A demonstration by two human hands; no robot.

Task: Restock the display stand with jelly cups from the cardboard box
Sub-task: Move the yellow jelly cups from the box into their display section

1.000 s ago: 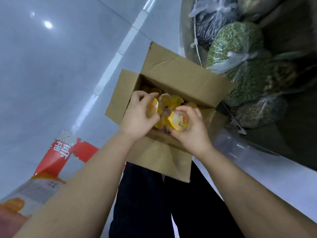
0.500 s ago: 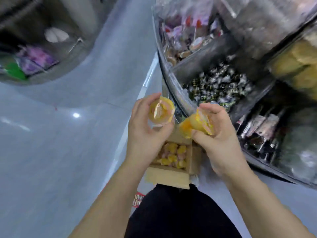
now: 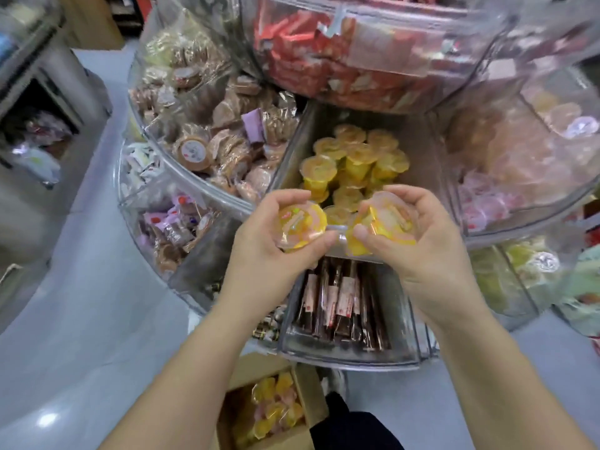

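My left hand (image 3: 269,251) holds yellow and pink jelly cups (image 3: 300,224) at the front rim of a clear display bin (image 3: 293,147). My right hand (image 3: 422,241) grips more jelly cups (image 3: 384,224) beside it, thumbs nearly touching. Inside that bin lies a pile of yellow jelly cups (image 3: 354,162). The open cardboard box (image 3: 308,397) stands on the floor below, between my arms, with yellow and pink jelly cups (image 3: 276,407) inside.
The round tiered stand holds other clear bins: brown biscuit packs (image 3: 207,125) to the left, red packets (image 3: 328,56) above, pink cups (image 3: 506,164) to the right, dark snack sticks (image 3: 337,297) just under my hands. Grey floor (image 3: 81,319) lies at the left.
Both hands have lifted jelly cups out of the cardboard box and carried them up to the stand's yellow-cup bin. My view has swung up from the box to the stand.
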